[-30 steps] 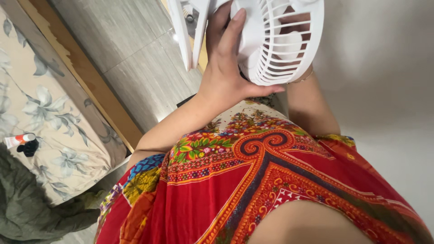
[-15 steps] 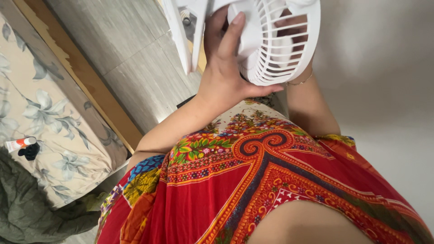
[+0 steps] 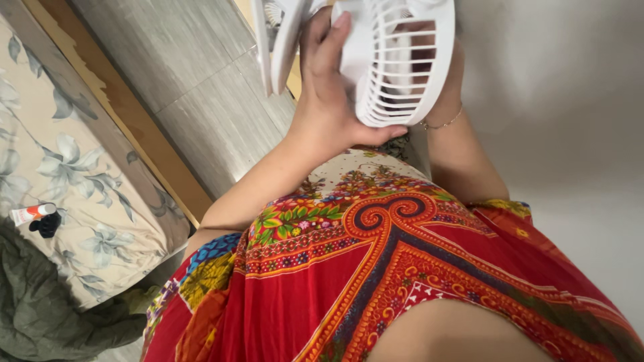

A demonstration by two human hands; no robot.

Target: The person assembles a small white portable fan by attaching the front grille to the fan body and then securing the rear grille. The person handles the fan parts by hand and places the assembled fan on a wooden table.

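Note:
A small white fan (image 3: pixel 396 67) with a slatted round cage is held up in front of me, its flat white base (image 3: pixel 278 40) sticking out to the left. My left hand (image 3: pixel 329 100) grips the back of the cage, fingers pointing up and thumb under the rim. My right hand (image 3: pixel 436 60) is mostly hidden behind the cage, seen through the slats, and holds the fan from the far side. A thin bracelet circles my right wrist. Below, my red patterned dress (image 3: pixel 376 281) fills the lower view.
A bed with a floral sheet (image 3: pixel 67 167) and wooden edge (image 3: pixel 127 114) runs along the left, with a small white tube (image 3: pixel 28 213), a black object and a dark green blanket (image 3: pixel 47 308) on it. Grey tiled floor (image 3: pixel 194 87) lies between. A pale wall (image 3: pixel 570 134) is on the right.
Both hands have raised the fan slightly and turned it, so the cage looks narrower and sits further left. The base has tilted with it.

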